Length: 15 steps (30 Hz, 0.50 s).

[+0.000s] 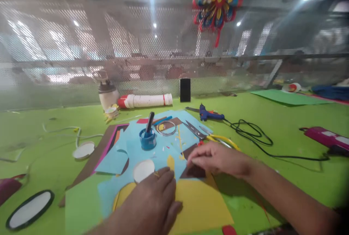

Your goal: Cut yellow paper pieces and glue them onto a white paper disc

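Note:
My left hand (pixel 152 200) lies palm down over yellow paper (pixel 201 202), its fingers stretched forward and the thumb apart. By its fingertips are a small yellow paper petal (pixel 170 163) and a white disc (pixel 144 170). To the right, my right hand (pixel 214 156) hovers above a dark brown paper piece (pixel 194 169). Its thumb and fingertips come together in a pinch; anything between them is too small to make out. Just beyond that hand lie yellow-handled scissors (pixel 196 129), blades apart. A blue glue pot (pixel 148 140) with a dark brush handle (pixel 149 122) stands on light blue paper (pixel 166 144).
A blue glue gun (pixel 209 113) and its black cord (pixel 253 138) lie at the right, near a magenta tool (pixel 324 137). A white tube (pixel 147 100), a jug (pixel 107 95) and a black box (pixel 185 90) stand by the mesh. A black-rimmed oval (pixel 29 209) lies front left.

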{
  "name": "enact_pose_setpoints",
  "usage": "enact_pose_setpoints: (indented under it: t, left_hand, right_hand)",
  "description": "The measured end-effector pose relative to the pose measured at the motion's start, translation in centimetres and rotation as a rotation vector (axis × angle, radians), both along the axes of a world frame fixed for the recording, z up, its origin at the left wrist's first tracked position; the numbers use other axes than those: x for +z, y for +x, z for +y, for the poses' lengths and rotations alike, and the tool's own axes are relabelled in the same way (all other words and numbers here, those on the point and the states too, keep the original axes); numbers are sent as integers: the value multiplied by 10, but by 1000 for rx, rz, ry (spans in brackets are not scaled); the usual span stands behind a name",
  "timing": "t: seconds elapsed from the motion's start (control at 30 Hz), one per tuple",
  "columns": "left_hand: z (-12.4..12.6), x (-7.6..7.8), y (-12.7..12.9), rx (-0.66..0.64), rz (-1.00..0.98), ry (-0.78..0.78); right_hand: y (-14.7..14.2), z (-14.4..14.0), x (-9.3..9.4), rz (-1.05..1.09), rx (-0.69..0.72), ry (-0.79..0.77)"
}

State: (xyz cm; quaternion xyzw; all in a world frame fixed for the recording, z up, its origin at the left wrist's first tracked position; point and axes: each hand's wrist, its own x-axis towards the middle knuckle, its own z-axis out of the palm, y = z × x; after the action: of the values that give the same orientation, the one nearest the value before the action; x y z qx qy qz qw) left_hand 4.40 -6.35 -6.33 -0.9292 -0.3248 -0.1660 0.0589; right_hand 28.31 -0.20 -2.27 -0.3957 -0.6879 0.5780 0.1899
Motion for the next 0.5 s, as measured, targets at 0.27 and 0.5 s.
enact_pose_setpoints:
  t: [0.27,0.5]
  left_hand:
    - [-6,12,15,-8,225,68]
    - [-13,4,16,-4,168,173]
  right_hand:
    - [-15,7,4,97,-153,-224]
    - [-85,15,32,127,-61,-216]
